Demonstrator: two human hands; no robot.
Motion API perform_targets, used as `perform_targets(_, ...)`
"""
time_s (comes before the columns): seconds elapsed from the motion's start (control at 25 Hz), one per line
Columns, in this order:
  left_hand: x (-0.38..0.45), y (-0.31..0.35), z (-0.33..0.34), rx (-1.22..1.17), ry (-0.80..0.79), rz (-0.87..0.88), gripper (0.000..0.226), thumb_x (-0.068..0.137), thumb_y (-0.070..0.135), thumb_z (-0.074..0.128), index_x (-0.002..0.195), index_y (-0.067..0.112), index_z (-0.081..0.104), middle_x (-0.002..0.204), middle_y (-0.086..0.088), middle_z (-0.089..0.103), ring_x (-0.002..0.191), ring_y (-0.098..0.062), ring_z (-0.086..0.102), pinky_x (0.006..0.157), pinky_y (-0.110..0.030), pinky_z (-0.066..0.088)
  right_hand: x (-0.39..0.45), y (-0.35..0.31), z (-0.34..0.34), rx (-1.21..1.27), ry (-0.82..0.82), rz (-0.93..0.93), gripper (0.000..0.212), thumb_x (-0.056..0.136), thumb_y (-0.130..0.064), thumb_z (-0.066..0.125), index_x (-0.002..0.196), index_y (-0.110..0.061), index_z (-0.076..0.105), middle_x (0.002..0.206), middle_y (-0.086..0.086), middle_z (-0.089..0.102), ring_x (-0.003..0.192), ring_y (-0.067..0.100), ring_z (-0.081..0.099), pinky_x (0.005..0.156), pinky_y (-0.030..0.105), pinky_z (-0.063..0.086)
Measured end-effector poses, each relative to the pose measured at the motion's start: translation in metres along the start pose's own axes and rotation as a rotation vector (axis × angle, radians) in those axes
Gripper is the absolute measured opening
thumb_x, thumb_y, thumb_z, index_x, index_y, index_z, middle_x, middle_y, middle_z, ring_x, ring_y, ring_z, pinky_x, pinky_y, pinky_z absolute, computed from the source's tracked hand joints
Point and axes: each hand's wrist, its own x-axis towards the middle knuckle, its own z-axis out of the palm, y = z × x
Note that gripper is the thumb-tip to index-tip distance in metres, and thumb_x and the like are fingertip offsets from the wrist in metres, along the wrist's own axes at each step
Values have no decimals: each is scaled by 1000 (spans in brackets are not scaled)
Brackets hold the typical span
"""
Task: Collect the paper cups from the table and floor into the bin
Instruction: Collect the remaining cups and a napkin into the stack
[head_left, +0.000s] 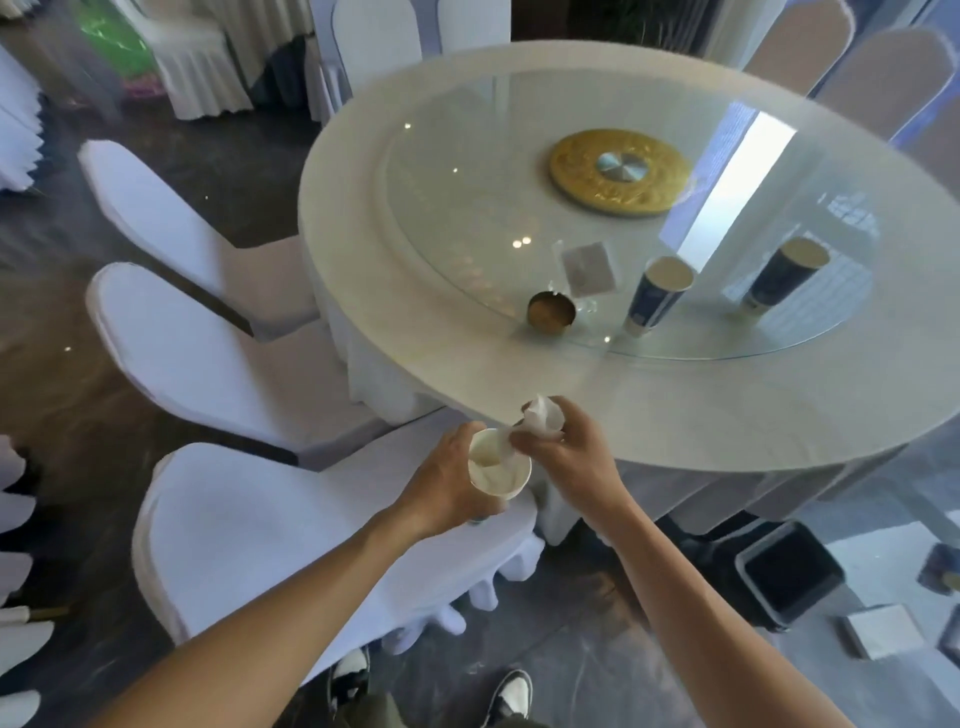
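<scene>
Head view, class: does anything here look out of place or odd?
Yes. Two paper cups stand upright on the glass turntable, uncollected. The left hand holds a third cup while the right hand pushes crumpled tissue into it.

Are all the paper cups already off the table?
No, two dark paper cups stand upright on the glass turntable, while the left hand holds a third cup.
</scene>
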Motion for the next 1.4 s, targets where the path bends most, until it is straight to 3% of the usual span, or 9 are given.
perform_targets(0.12,13,41,14,-6,35,60,73,56,30,86,120,31,53,109,9,65,94,-16,66,74,-42,61,4,-5,-25,-292,-45,-45,34,82,-18,77,112,-17,63,104,3,67,92,24,66,76,37,55)
perform_targets(0.32,38,79,31,-38,23,104,79,67,34,88,131,29,41,112,8,64,95,-14,65,65,-20,46,16,-9,-56,-597,30,-115,33,87,-17,68,113,-15,48,101,3,58,82,22,55,61,29,42)
perform_targets(0.48,70,100,37,-66,29,151,70,61,33,86,121,28,51,106,9,67,93,-17,68,73,-35,59,34,-15,-83,-778,38,-178,23,95,-24,59,113,-10,57,105,7,69,89,29,64,74,38,51)
perform_targets(0.72,121,134,49,-124,0,280,80,55,47,89,125,34,53,113,12,68,99,-10,67,83,-35,61,64,-10,-136,-844,91,-144,21,94,-26,61,104,-18,77,93,-4,51,96,22,54,76,29,39)
perform_targets(0.96,160,151,66,-110,-33,345,82,56,45,87,129,37,53,121,16,63,108,-8,63,91,-33,58,91,2,-163,-865,-5,-31,27,89,-19,46,97,-23,71,87,-1,69,82,26,65,71,35,52)
perform_targets(1.08,185,158,75,-57,-29,358,83,57,42,84,132,39,50,124,17,60,112,-11,58,96,-36,54,116,10,-182,-920,-200,-101,23,86,-9,49,85,-21,69,92,-4,69,86,26,63,78,41,54)
perform_targets(1.2,215,174,84,-104,-27,320,81,58,38,88,130,42,50,122,19,61,113,-9,61,93,-32,56,144,17,-213,-783,-189,-196,18,87,-20,50,78,-29,64,97,-9,68,94,19,59,85,40,53)
perform_targets(1.28,235,188,93,-177,-3,272,80,60,40,92,129,41,52,120,18,65,110,-6,65,91,-31,59,159,20,-240,-690,-107,-279,18,86,-29,59,97,-26,73,117,-7,68,111,15,55,93,32,51)
perform_targets(1.4,256,211,102,-206,30,240,87,61,43,95,136,40,51,124,20,65,114,-2,64,94,-29,58,180,16,-275,-702,-145,-368,55,80,-27,68,134,-31,59,147,0,46,136,17,38,105,26,40)
